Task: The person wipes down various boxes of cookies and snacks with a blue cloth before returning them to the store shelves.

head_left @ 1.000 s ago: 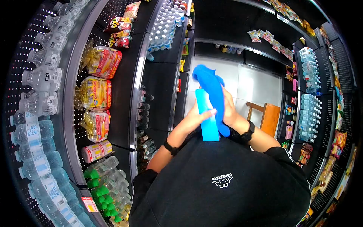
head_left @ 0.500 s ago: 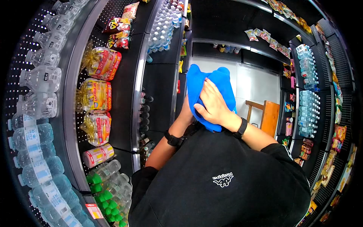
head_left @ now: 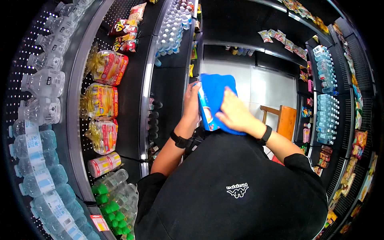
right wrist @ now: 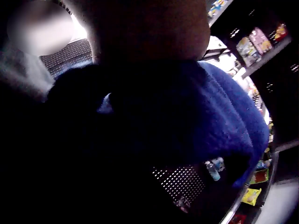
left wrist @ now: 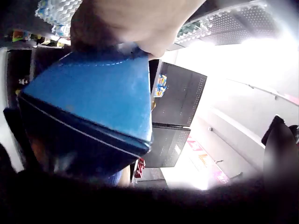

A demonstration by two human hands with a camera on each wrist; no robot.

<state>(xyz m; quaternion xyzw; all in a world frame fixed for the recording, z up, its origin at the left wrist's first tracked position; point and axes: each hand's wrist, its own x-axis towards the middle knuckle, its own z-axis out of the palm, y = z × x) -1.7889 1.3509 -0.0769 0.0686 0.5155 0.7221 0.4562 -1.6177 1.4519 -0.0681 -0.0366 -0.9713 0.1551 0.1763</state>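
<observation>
In the head view a blue box [head_left: 205, 114] with a printed side is held up in front of the chest. My left hand [head_left: 191, 108] grips its left edge, thumb near the top corner. A soft blue cloth [head_left: 216, 86] lies over the face of the box. My right hand [head_left: 239, 114], blurred, presses on the cloth with fingers extended and thumb spread. The left wrist view shows the plain blue panel of the box [left wrist: 103, 88] close up, below the hand. Dark cloth [right wrist: 229, 107] fills much of the right wrist view and hides the fingertips.
Shelves with large water bottles [head_left: 44, 84] and bagged bread [head_left: 102, 100] stand on the left, green-capped bottles [head_left: 110, 208] below. Packs of small bottles [head_left: 327, 120] line the right shelf. A wooden chair [head_left: 286, 126] stands on the pale floor [head_left: 262, 86] ahead.
The cloth first hung beside the box, then was spread across it under the right hand. Now cloth and right hand sit further right, and the printed left side of the box shows.
</observation>
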